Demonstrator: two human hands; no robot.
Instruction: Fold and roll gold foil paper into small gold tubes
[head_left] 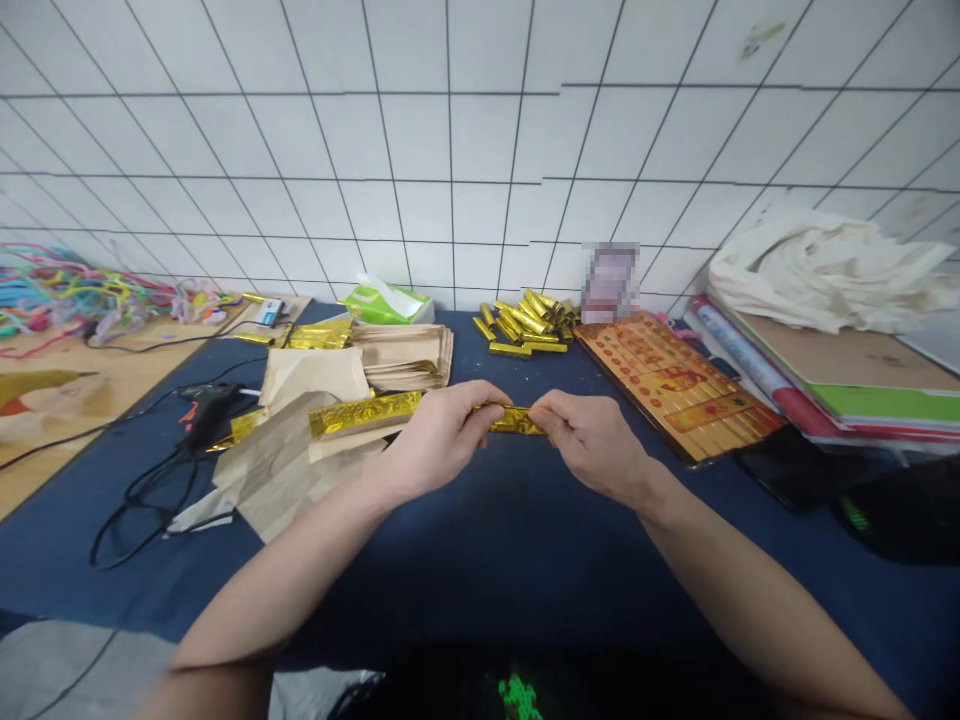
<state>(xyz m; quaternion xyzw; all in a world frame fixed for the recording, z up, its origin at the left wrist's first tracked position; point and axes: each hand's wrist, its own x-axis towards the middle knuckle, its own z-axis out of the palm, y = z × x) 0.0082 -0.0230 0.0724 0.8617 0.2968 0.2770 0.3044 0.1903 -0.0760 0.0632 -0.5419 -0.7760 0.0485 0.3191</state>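
A narrow strip of shiny gold foil [517,421] stretches between my two hands above the blue cloth. My left hand [448,428] pinches its left end between thumb and fingers. At the right end, my right hand [589,437] grips it the same way. The fingers hide both ends of the strip. Left of my left hand lies a longer gold foil band [365,413], resting on brown paper sheets [289,470]. Beyond my hands, a heap of small gold foil rolls [532,318] sits near the wall.
Behind the papers is a brown paper stack [405,355] beside a green tissue pack [386,300]. A black glue gun [206,410] and its cable lie left. An orange printed board [675,385] is at right, near a pile topped by white cloth [825,265].
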